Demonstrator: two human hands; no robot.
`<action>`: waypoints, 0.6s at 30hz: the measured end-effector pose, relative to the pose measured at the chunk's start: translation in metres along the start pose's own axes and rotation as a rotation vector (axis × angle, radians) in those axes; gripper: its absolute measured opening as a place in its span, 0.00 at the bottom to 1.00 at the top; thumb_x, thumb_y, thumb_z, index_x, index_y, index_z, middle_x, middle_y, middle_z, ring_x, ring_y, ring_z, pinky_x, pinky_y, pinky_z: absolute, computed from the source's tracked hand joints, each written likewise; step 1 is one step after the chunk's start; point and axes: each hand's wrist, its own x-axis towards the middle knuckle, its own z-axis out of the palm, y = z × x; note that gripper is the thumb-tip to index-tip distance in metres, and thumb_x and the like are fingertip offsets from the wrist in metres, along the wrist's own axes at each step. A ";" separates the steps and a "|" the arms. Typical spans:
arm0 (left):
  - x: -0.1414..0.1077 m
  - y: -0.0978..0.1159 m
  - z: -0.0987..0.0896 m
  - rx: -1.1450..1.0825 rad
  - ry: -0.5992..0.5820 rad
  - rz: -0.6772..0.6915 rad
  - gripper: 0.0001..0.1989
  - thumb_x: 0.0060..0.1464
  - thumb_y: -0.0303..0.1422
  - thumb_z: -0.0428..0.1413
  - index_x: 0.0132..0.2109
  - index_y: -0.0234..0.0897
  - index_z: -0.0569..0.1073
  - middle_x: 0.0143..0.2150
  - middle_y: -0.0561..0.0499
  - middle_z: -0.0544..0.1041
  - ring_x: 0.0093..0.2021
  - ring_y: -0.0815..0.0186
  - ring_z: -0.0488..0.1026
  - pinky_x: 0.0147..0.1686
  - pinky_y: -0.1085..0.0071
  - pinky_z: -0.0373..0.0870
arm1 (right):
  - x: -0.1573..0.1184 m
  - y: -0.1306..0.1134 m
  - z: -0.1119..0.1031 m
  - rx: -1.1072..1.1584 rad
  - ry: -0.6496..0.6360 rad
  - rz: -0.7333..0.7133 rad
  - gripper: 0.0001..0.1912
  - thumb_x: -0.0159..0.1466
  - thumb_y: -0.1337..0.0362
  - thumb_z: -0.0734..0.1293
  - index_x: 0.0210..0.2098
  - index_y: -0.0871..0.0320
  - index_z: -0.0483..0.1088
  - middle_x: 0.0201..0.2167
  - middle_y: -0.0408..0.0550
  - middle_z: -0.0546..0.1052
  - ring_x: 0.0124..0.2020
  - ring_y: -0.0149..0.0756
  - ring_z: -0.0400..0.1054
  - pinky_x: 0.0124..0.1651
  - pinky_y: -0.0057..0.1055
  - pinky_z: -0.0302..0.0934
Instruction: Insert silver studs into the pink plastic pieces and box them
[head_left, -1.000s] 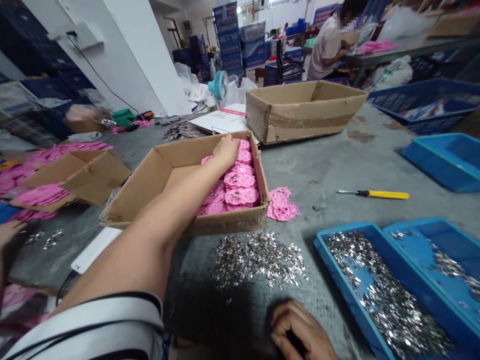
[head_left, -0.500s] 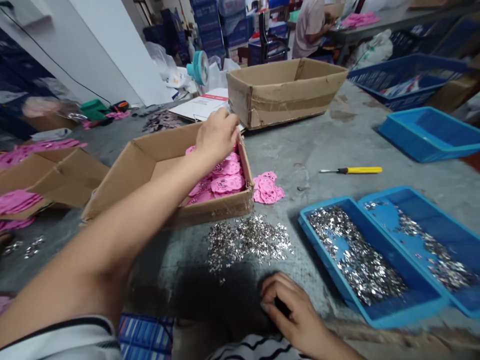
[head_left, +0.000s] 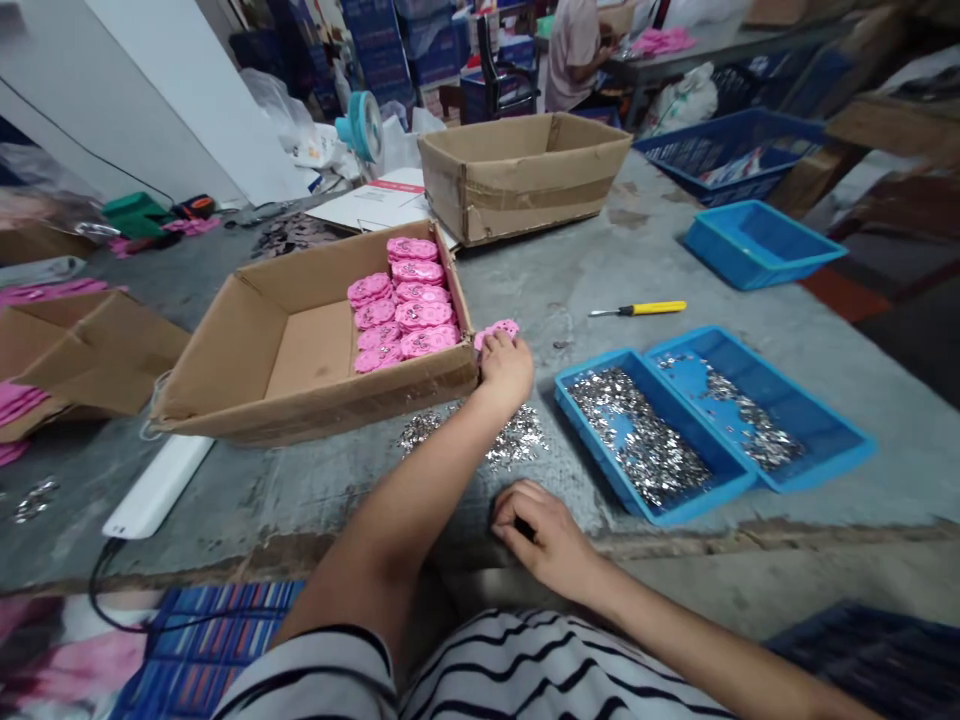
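Observation:
My left hand [head_left: 508,368] reaches over the table to the pink pieces [head_left: 496,328] beside the cardboard box. Its fingers rest on them, partly curled; whether they grip one is unclear. Inside the box [head_left: 375,395], stacks of pink pieces [head_left: 422,313] fill the right part, with bare cardboard at the left. Silvery metal bits [head_left: 517,440] lie loose on the table, partly behind my left forearm. My right hand [head_left: 541,532] rests near the table's front edge, fingers curled and thumb near the fingertips; anything pinched there is too small to see.
Two blue trays [head_left: 660,515] of metal bits stand at the right. Behind them lie a yellow-handled tool [head_left: 660,308] and another blue tray [head_left: 757,262]. A second cardboard box [head_left: 532,195] stands farther back. A white device [head_left: 161,487] lies at the left. A person [head_left: 574,55] sits in the background.
My left hand has moved from above the box's back right corner to the pink pieces outside it, uncovering the stacks. My right hand keeps its curled pose. The view has shifted.

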 end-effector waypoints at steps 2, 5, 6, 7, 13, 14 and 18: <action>-0.002 0.002 0.000 -0.001 -0.007 -0.003 0.20 0.60 0.22 0.41 0.53 0.24 0.71 0.57 0.26 0.66 0.58 0.44 0.63 0.51 0.50 0.64 | 0.000 0.000 0.000 -0.007 -0.001 0.004 0.07 0.61 0.73 0.62 0.29 0.55 0.63 0.28 0.44 0.72 0.34 0.34 0.66 0.37 0.31 0.61; -0.010 0.001 -0.001 -0.010 -0.011 0.022 0.20 0.59 0.22 0.41 0.52 0.28 0.73 0.55 0.31 0.69 0.56 0.45 0.65 0.47 0.52 0.67 | 0.001 0.002 -0.001 -0.025 -0.010 0.004 0.07 0.60 0.73 0.62 0.28 0.55 0.62 0.27 0.44 0.72 0.33 0.34 0.65 0.37 0.31 0.60; -0.013 0.000 -0.002 -0.015 -0.007 0.032 0.21 0.59 0.21 0.41 0.52 0.29 0.73 0.55 0.32 0.69 0.56 0.46 0.66 0.46 0.54 0.68 | 0.002 0.003 -0.001 -0.032 -0.013 0.004 0.07 0.60 0.73 0.63 0.28 0.55 0.62 0.27 0.44 0.72 0.33 0.34 0.65 0.37 0.31 0.60; -0.015 -0.001 -0.003 -0.021 0.000 0.043 0.21 0.59 0.21 0.41 0.52 0.28 0.73 0.55 0.32 0.70 0.55 0.47 0.66 0.46 0.55 0.69 | 0.003 0.004 0.000 -0.039 -0.013 0.004 0.07 0.59 0.73 0.63 0.27 0.55 0.62 0.27 0.44 0.71 0.32 0.34 0.65 0.36 0.31 0.60; -0.033 -0.007 -0.014 -0.108 0.122 0.114 0.20 0.58 0.21 0.44 0.54 0.31 0.71 0.64 0.37 0.62 0.62 0.53 0.60 0.59 0.58 0.60 | 0.000 -0.006 -0.003 0.025 0.039 0.019 0.08 0.62 0.69 0.62 0.26 0.55 0.63 0.25 0.43 0.71 0.29 0.32 0.66 0.33 0.29 0.62; -0.039 -0.008 -0.016 -0.188 0.169 0.123 0.21 0.56 0.21 0.47 0.55 0.31 0.70 0.66 0.38 0.58 0.65 0.53 0.56 0.61 0.58 0.57 | -0.002 -0.011 -0.011 0.029 0.052 0.008 0.07 0.63 0.68 0.62 0.27 0.55 0.64 0.25 0.43 0.72 0.28 0.31 0.67 0.33 0.28 0.63; -0.077 -0.021 -0.020 -0.888 0.270 0.033 0.29 0.43 0.18 0.55 0.55 0.36 0.70 0.66 0.42 0.60 0.66 0.53 0.55 0.62 0.59 0.57 | 0.001 -0.027 -0.074 -0.226 0.172 -0.071 0.05 0.65 0.64 0.61 0.35 0.55 0.68 0.33 0.47 0.75 0.36 0.34 0.70 0.41 0.31 0.65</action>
